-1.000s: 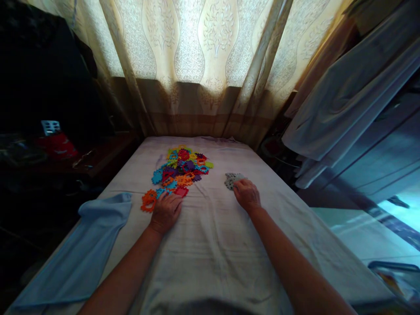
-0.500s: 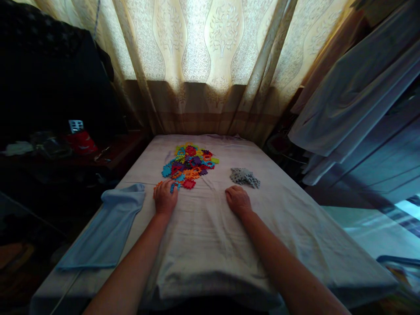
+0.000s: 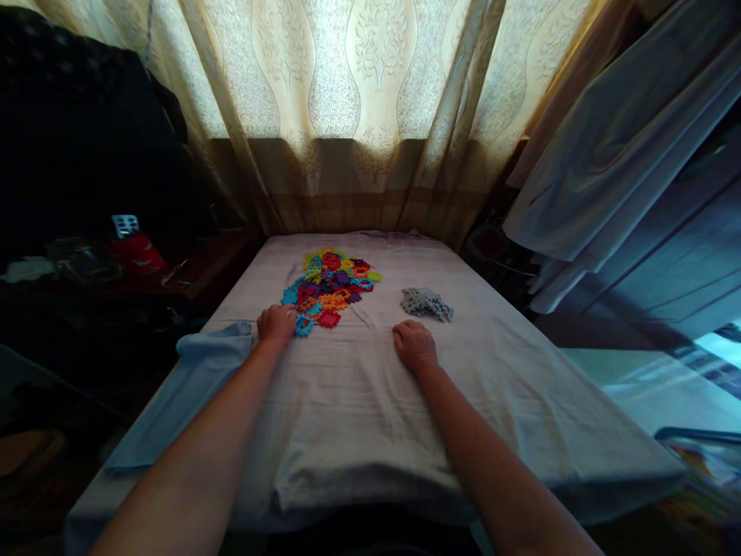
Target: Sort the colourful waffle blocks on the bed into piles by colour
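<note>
My left hand [image 3: 276, 323] rests at the near left edge of a pile of bright plastic notched pieces [image 3: 333, 282], some frame-shaped, in red, orange, blue, purple and yellow-green. Its fingers are curled down, and what lies under them is hidden. A blue notched piece [image 3: 304, 325] sits just right of that hand. My right hand [image 3: 415, 344] lies on the cloth with its fingers folded in and nothing visible in them. Beyond it is a heap of small grey notched pieces [image 3: 427, 303], apart from the fingers.
A pale wrinkled cloth [image 3: 359, 401] covers the table. Folded light-blue fabric [image 3: 191, 386] lies along the left edge, partly under my left forearm. A dark side table at left holds a red container [image 3: 137, 253]. Curtains [image 3: 329, 177] hang behind; clothes [image 3: 584, 177] hang at right.
My left hand has shifted left, over where orange showed at the pile's edge, and its forearm now covers more of the blue fabric. My right hand stays nearly in place. The view has tilted slightly.
</note>
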`<action>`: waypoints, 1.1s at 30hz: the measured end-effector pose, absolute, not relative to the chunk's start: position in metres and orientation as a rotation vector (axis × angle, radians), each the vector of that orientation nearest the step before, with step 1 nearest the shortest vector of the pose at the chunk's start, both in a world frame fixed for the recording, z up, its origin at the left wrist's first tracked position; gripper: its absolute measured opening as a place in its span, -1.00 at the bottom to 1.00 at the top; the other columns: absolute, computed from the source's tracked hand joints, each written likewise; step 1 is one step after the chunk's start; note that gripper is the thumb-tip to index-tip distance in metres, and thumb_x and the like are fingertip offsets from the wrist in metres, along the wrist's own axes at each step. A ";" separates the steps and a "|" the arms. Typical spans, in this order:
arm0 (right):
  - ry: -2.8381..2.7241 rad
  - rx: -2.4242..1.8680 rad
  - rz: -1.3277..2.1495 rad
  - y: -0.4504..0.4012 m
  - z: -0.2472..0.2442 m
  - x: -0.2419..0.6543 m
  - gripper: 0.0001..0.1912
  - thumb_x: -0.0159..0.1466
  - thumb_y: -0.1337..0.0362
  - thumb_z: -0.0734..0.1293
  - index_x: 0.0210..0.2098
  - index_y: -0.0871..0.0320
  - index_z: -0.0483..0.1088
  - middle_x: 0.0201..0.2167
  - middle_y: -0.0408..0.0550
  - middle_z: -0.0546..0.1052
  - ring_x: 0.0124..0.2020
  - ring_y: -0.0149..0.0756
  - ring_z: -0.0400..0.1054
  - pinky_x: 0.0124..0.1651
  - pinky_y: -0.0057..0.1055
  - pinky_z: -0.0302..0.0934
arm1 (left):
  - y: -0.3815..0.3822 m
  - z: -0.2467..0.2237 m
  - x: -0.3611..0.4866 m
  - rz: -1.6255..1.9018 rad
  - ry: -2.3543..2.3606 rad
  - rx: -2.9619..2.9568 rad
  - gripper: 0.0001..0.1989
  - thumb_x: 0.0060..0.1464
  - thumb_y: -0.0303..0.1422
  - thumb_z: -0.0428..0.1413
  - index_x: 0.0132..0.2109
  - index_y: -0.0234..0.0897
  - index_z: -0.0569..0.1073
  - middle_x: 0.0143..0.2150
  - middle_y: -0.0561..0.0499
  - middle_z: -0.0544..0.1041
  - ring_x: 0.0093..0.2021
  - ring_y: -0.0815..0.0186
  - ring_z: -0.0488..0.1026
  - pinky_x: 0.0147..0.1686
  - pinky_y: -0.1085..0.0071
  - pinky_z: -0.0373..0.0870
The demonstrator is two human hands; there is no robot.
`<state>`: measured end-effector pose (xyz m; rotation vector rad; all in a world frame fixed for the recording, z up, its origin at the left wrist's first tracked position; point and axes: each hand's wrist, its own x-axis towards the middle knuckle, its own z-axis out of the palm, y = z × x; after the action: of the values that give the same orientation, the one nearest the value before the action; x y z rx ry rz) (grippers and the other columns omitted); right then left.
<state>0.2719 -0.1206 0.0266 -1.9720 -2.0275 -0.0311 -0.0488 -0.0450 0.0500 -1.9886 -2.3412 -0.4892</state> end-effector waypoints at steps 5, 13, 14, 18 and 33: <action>-2.011 -1.972 0.003 -0.121 0.028 0.272 -0.71 0.37 0.32 0.20 -0.10 0.14 0.55 -0.04 0.07 0.55 0.00 -0.18 0.35 0.03 -0.35 0.14 | -0.022 0.059 -0.052 -0.271 -2.373 -2.022 -0.64 0.11 -0.21 0.06 0.01 -0.05 0.60 -0.04 -0.13 0.61 -0.02 0.01 0.51 -0.09 0.20 0.41; -1.995 -1.966 0.050 -0.122 0.033 0.272 -0.72 0.36 0.33 0.21 -0.11 0.14 0.55 -0.06 0.06 0.56 0.00 -0.18 0.35 0.05 -0.35 0.14 | -0.008 0.070 -0.050 -0.102 -2.291 -2.077 -0.64 0.13 -0.16 0.08 0.01 -0.07 0.60 0.04 -0.16 0.58 0.03 -0.02 0.49 -0.07 0.20 0.40; -1.994 -1.963 0.056 -0.122 0.033 0.272 -0.72 0.35 0.33 0.21 -0.11 0.14 0.55 -0.06 0.06 0.56 0.00 -0.17 0.35 0.05 -0.35 0.14 | -0.008 0.071 -0.048 -0.091 -2.283 -2.080 -0.65 0.13 -0.16 0.08 0.00 -0.09 0.60 0.04 -0.17 0.58 0.03 -0.02 0.49 -0.07 0.20 0.39; -1.984 -1.941 0.072 -0.122 0.031 0.274 -0.73 0.35 0.33 0.22 -0.12 0.14 0.56 -0.06 0.05 0.56 0.00 -0.18 0.35 0.05 -0.35 0.15 | -0.010 0.073 -0.047 -0.074 -2.243 -2.082 -0.67 0.17 -0.22 0.03 -0.05 -0.15 0.60 0.02 -0.19 0.59 0.04 -0.02 0.50 -0.05 0.18 0.37; -1.929 -1.863 0.130 -0.117 0.021 0.281 -0.76 0.31 0.34 0.26 -0.18 0.13 0.57 -0.10 0.03 0.58 -0.04 -0.18 0.38 0.05 -0.35 0.17 | -0.012 0.077 -0.050 -0.022 -2.303 -2.108 -0.65 0.10 -0.16 0.10 0.01 -0.09 0.53 0.04 -0.07 0.61 0.02 0.06 0.53 -0.10 0.30 0.39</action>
<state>0.2808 -0.1166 0.0208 -1.8628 -1.9287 0.1301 -0.0502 -0.0118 0.0775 -2.1077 -2.3027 -0.0217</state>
